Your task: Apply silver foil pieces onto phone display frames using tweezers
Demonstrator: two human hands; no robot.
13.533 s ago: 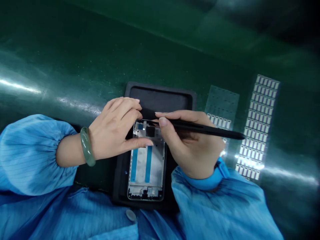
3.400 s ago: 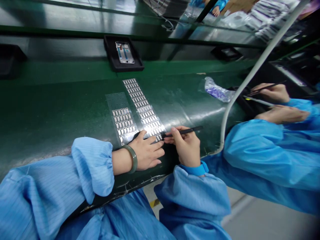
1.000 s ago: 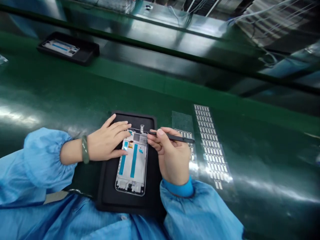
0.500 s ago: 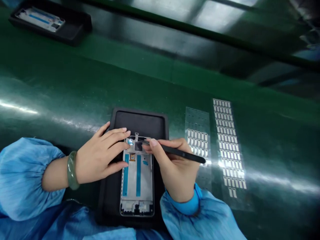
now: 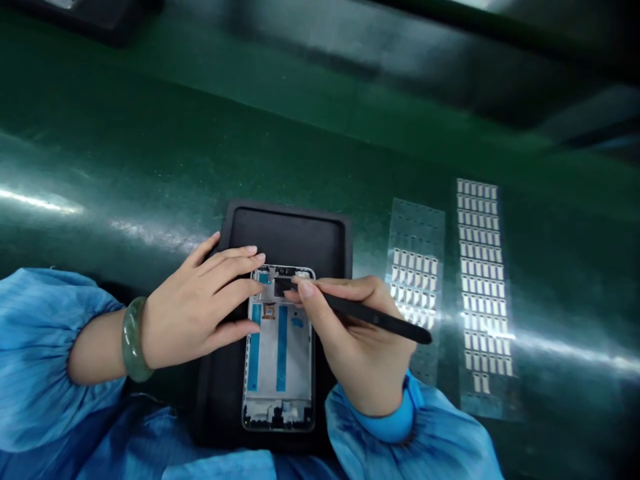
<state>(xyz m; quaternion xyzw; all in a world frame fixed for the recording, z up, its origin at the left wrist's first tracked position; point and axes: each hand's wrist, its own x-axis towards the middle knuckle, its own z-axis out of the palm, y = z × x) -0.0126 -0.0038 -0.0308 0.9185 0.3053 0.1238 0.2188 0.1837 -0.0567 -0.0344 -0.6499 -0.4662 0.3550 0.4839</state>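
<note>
A phone mid-frame (image 5: pixel 297 360), silver with blue strips and a dark square near its top, lies in a black tray (image 5: pixel 290 235). My left hand (image 5: pixel 193 307) is open, fingers spread, with its fingertips resting along the frame's upper left edge. Between the thumb and fingers of my right hand (image 5: pixel 363 347) is a pair of black tweezers (image 5: pixel 383 319). Their tips reach over the dark square, partly hidden by my fingertips. I cannot make out anything between the tips.
Right of the tray lie two clear sheets with rows of small metal pieces, a shorter sheet (image 5: pixel 415 223) and a longer sheet (image 5: pixel 480 267). Another black tray (image 5: pixel 117 23) stands at the far left, cut off by the picture's edge. The green table (image 5: pixel 165 160) is shiny.
The view has shifted, dropping the far tray mostly out of sight. The small metal piece that stood out above the frame's top edge no longer shows there. The tweezers' tips sit lower on the frame.
</note>
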